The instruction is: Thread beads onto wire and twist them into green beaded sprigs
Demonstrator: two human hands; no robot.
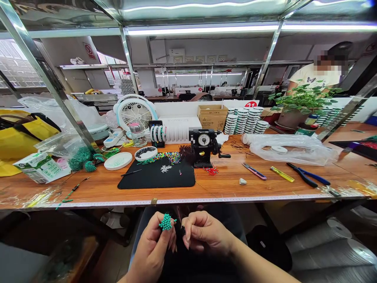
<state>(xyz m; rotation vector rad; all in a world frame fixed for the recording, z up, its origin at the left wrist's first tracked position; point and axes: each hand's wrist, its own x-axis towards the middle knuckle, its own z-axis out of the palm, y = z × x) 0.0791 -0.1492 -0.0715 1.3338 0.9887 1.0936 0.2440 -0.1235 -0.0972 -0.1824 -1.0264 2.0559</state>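
Observation:
My left hand (154, 245) is closed, pinching a small cluster of green beads (166, 222) between thumb and fingers. Close beside it, in front of the table edge and above my lap, my right hand (206, 234) is closed in a pinch. A small dark bit (183, 231) shows at its fingertips, too small to name. Beyond my hands a black mat (153, 177) lies on the table, carrying loose white beads (166, 168) and a heap of multicoloured beads (172, 157).
A black hand-cranked winder (203, 145) with white spools stands behind the mat. To the right lie a utility knife (255, 171), a yellow-handled tool (282, 174) and pliers (308, 175). Green bundles (81, 158) sit at left. A person (315, 76) is at the back right.

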